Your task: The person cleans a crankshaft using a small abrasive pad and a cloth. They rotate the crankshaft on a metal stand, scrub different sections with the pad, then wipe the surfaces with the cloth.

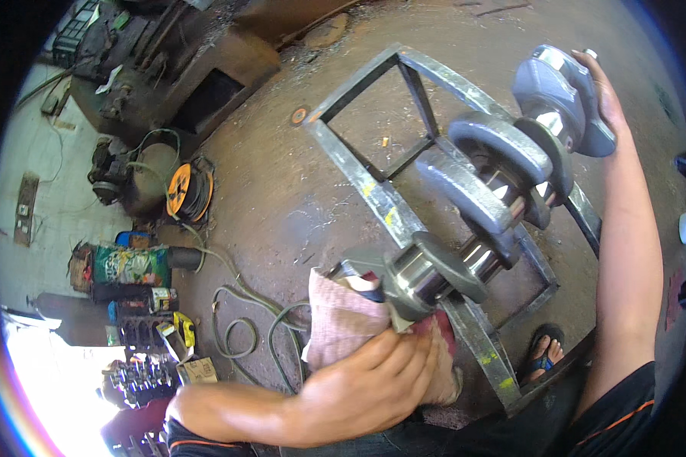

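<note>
A large steel crankshaft (465,190) with grey counterweights and shiny journals lies at a slant over a welded metal frame stand (373,194). At its near end, my left hand (373,373) is closed on a folded pinkish cloth (343,324), which is pressed around the shaft's end. Part of that end is covered by the cloth and looks blurred. My right arm reaches along the right side, and my right hand (606,99) grips the crankshaft's far end by the outermost counterweight. Most of its fingers are hidden behind the metal.
A green hose (240,289) coils on the floor left of the stand. Farther left are an orange cable reel (190,190), a tank (151,179) and a green-and-white sack (133,265). More crankshafts (141,381) stand at lower left. A sandalled foot (543,352) is beside the stand.
</note>
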{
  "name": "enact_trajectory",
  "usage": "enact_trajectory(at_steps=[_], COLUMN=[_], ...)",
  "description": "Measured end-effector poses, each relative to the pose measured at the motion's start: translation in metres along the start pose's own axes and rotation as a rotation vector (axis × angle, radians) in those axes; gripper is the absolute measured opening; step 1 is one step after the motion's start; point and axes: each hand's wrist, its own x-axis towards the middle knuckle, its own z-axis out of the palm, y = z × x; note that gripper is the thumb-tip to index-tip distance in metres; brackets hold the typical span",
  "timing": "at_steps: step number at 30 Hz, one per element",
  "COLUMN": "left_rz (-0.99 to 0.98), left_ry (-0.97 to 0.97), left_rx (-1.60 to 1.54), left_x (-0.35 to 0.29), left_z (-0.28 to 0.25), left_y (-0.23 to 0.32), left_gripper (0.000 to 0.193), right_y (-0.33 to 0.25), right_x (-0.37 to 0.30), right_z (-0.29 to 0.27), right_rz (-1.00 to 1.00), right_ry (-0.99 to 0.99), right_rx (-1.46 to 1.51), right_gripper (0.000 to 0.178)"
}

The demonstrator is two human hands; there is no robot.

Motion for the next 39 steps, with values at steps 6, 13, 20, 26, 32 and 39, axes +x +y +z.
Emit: enact_trajectory(at_steps=[6, 13, 20, 26, 32, 39], left_rz=[-0.177, -0.076, -1.212, -0.996, -0.644, -0.521], left_ry=[-0.491, 0.315, 0.515, 0.615, 0.341, 0.360], left_rx=[-0.004, -0.358, -0.639, -1.498, -2.100, -2.423], left_x=[0.036, -0.039, -0.095, -0.103, -0.074, -0.051], left_z=[-0.006, -0.004, 0.027, 0.060, 0.131, 0.167], left_y=[0.020, -0.055, -0.123, -0.069, -0.099, -0.079], left_gripper=[0.040, 0.025, 0.020, 0.070, 0.096, 0.131], right_y=[-0.001, 0.001, 0.000, 0.002, -0.001, -0.020], right_x=[0.010, 0.015, 0.009, 0.009, 0.006, 0.010], right_z=[-0.008, -0.016, -0.008, -0.016, -0.010, -0.029], right_rz=[-0.003, -0.098, -0.109, -0.021, -0.026, -0.092], right_ry=[0.003, -0.016, 0.018, -0.012, -0.118, 0.195], right_rx=[0.010, -0.042, 0.008, -0.016, -0.002, -0.396], right_gripper=[0.041, 0.044, 0.042, 0.047, 0.048, 0.088])
